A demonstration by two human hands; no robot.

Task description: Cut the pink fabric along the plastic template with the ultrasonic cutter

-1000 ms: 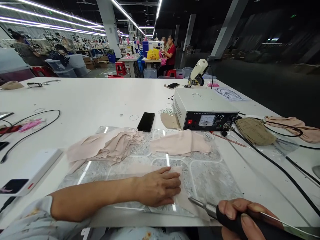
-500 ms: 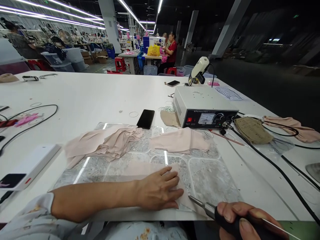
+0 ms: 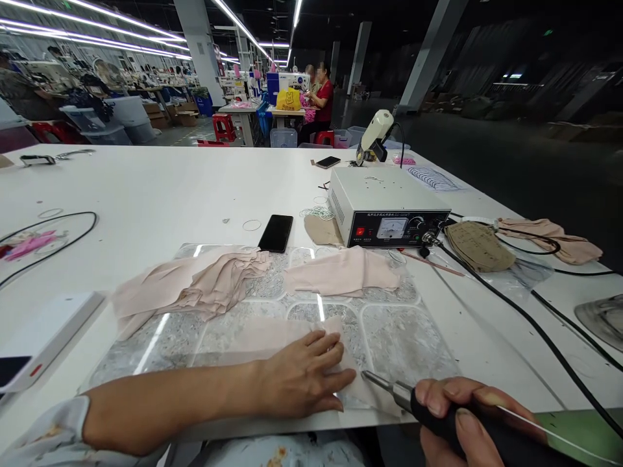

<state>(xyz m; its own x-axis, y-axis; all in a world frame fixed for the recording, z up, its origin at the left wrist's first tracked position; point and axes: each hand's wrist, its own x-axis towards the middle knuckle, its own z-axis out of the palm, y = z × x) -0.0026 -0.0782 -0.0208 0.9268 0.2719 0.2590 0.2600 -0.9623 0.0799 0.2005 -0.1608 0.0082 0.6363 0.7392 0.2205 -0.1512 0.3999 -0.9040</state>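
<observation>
My left hand (image 3: pixel 306 376) lies palm down with fingers spread on a thin pale pink fabric piece (image 3: pixel 272 332), holding nothing. The fabric rests on a grey marble-patterned mat (image 3: pixel 396 334); my forearm and hand hide part of it. My right hand (image 3: pixel 467 418) is closed round the black handle of an ultrasonic welding handpiece (image 3: pixel 402 392). Its metal tip points left, close to my left fingertips, over the fabric's right edge; I cannot tell whether it touches. Behind lie a fanned stack of pink fabric pieces (image 3: pixel 189 282) and a folded pink pile (image 3: pixel 341 272).
A control box (image 3: pixel 389 201) with a dial stands at the back right, a black cable (image 3: pixel 511 318) running from it. A black phone (image 3: pixel 276 233) lies behind the mat. A white device (image 3: pixel 53 334) sits at left. Brown-green cloth pieces (image 3: pixel 479 246) lie at right. Co-workers sit in the distance.
The view has shifted slightly, so things on the table appear a little further left. Both hands keep nearly the same pose, the tip still beside the left fingertips.
</observation>
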